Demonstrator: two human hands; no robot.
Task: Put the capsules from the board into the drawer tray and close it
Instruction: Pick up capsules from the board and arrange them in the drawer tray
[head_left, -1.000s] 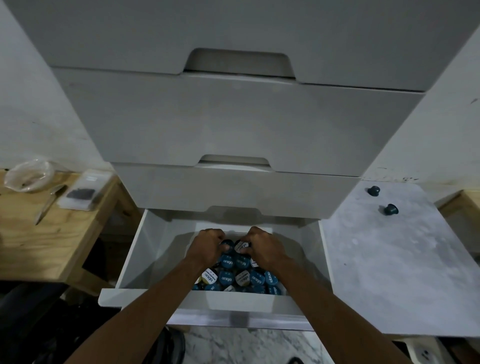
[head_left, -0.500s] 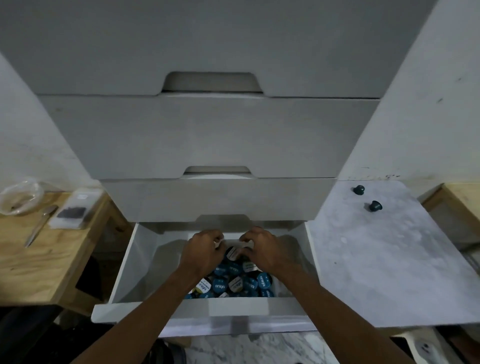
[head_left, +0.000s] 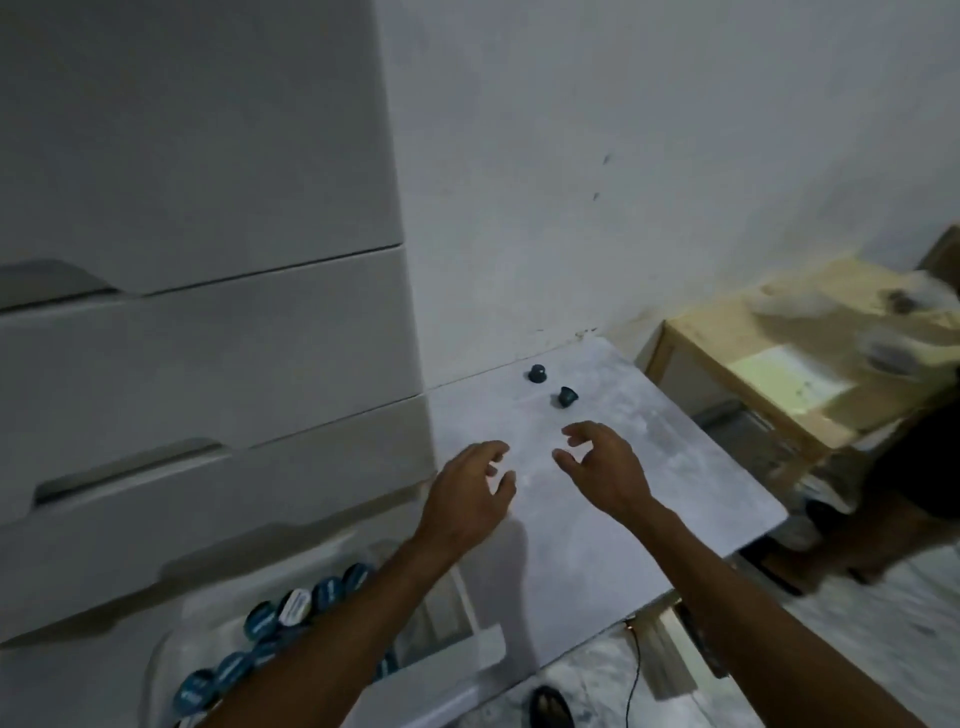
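Both arms stretched fwd; left hand (head_left: 470, 493) & right hand (head_left: 602, 467) held open, fingers loosely curled, nothing gripped.

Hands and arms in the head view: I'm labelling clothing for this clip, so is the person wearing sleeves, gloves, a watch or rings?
Nothing worn shows. The left hand and right hand are bare, with no gloves and no rings that I can make out. Both forearms are uncovered to the bottom edge of the picture: no sleeves, watch or wristband in sight.
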